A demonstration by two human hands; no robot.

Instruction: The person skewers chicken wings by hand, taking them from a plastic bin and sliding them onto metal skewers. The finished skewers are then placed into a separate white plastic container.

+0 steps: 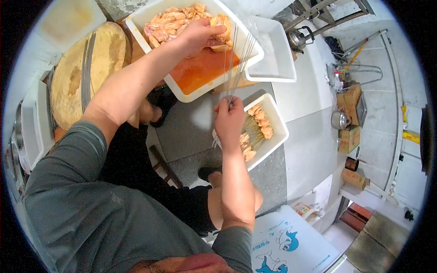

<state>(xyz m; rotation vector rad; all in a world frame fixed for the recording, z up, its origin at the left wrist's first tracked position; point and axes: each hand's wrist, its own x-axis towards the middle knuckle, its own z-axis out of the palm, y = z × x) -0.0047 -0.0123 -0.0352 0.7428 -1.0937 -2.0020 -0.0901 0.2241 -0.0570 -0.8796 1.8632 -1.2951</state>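
Single view: head-worn, wide-angle camera with dark, curved borders. It looks forward and steeply downward over the wearer's torso toward the large tub. Relative to the tub, the lens sits higher and on the wearer's side, with the torso nearer.

I have the big tub ahead; in it, the meat pieces lie at the far side and the liquid at the near side. The left hand is at the meat pieces. To the left stands the chopping block, with a bundle of rods across it. Just to the right I see another tub, and behind it a kettle. The right hand is beside the small tub, nearer to me; its skewers reach over the big tub. In the small tub lie two groups of skewered meat.
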